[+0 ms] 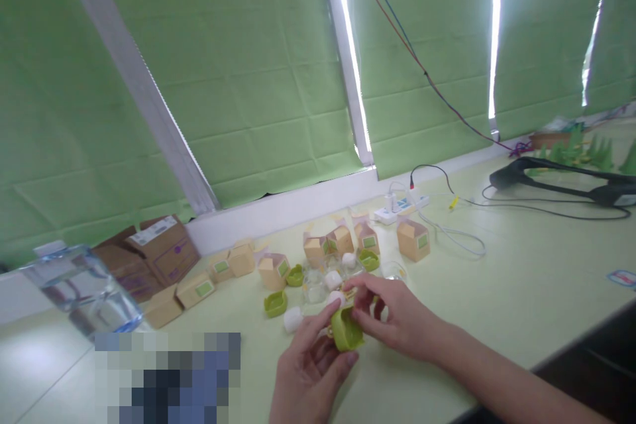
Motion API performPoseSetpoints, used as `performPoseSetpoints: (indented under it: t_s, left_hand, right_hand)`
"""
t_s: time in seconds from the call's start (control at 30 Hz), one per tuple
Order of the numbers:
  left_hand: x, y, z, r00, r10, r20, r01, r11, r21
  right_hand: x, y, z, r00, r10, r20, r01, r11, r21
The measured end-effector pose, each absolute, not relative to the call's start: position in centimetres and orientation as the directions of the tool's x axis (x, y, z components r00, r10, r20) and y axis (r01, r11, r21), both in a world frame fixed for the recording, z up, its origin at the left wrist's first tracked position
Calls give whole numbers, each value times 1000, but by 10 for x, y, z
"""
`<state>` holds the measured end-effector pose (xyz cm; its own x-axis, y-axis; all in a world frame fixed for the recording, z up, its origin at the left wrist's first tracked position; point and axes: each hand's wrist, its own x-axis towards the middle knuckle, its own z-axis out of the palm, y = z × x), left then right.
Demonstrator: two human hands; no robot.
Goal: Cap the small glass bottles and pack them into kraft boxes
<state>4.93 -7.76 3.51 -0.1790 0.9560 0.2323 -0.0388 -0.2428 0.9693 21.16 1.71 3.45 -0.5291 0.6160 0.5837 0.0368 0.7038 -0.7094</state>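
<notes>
A small green plastic case is held between both hands above the pale green table. My left hand cups it from below, thumb and fingers curled round its lower edge. My right hand pinches its top, where a small yellowish piece shows at the fingertips. Just behind the hands lie more green cases, white round pieces and clear plastic parts.
Several small tan cardboard boxes stand in a row behind the pieces. A brown carton and a clear water bottle sit at the left. A white power strip with cables and a black device lie at the right.
</notes>
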Motion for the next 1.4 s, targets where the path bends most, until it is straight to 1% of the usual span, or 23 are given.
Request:
performPoseSetpoints:
  t_s: [0.07, 0.17, 0.27, 0.4, 0.53, 0.67, 0.77, 0.87, 0.93, 1.03, 1.1, 1.2, 1.3, 1.4]
  left_hand:
    - [50, -80, 36, -143, 962, 233, -27, -239, 971]
    - [49, -81, 41, -168, 965, 203, 29, -201, 979]
    - [45, -79, 44, -160, 975, 156, 126, -136, 983]
    - [43, -77, 41, -82, 984, 155, 217, -135, 967]
    - [45, -80, 41, -89, 976, 199, 273, -168, 947]
    - [44, -83, 47, -146, 961, 233, 367, -166, 915]
    - [43, -83, 50, -168, 961, 218, 338, -151, 929]
    - [41, -82, 50, -183, 963, 197, 289, -139, 947]
    - [40, -81, 49, -177, 962, 209, 270, -157, 950]
    - [40, -81, 45, -117, 960, 255, 253, -219, 942]
    - [39, -81, 42, -98, 954, 282, 250, -251, 935]
    - [38, -81, 38, -158, 938, 310, 279, -259, 925]
    - [37, -82, 36, -186, 929, 320, 317, -252, 915]
    - [38, -82, 35, -148, 939, 311, 339, -248, 908]
  right_hand:
    - [212, 17, 35, -590, 594, 547, 106, 729, -677]
    - [210, 17, 33, -577, 626, 524, 152, 713, -684]
    - [209, 17, 32, -540, 670, 509, 127, 663, -738]
    - [208, 15, 33, -577, 666, 473, 54, 608, -792]
    - [209, 15, 37, -594, 647, 479, 20, 607, -794]
    - [212, 13, 38, -539, 647, 540, 24, 652, -758]
    - [213, 10, 36, -500, 640, 583, 57, 696, -716]
    - [213, 8, 35, -502, 642, 579, 69, 697, -713]
    - [212, 8, 35, -540, 655, 529, 55, 655, -754]
    - [209, 10, 35, -608, 667, 431, 11, 550, -835]
    - [208, 11, 35, -615, 680, 399, -17, 495, -869]
    - [209, 11, 36, -610, 699, 373, -88, 408, -909]
    - [213, 9, 38, -649, 661, 376, -162, 363, -918]
    - [214, 5, 41, -715, 599, 362, -110, 415, -903]
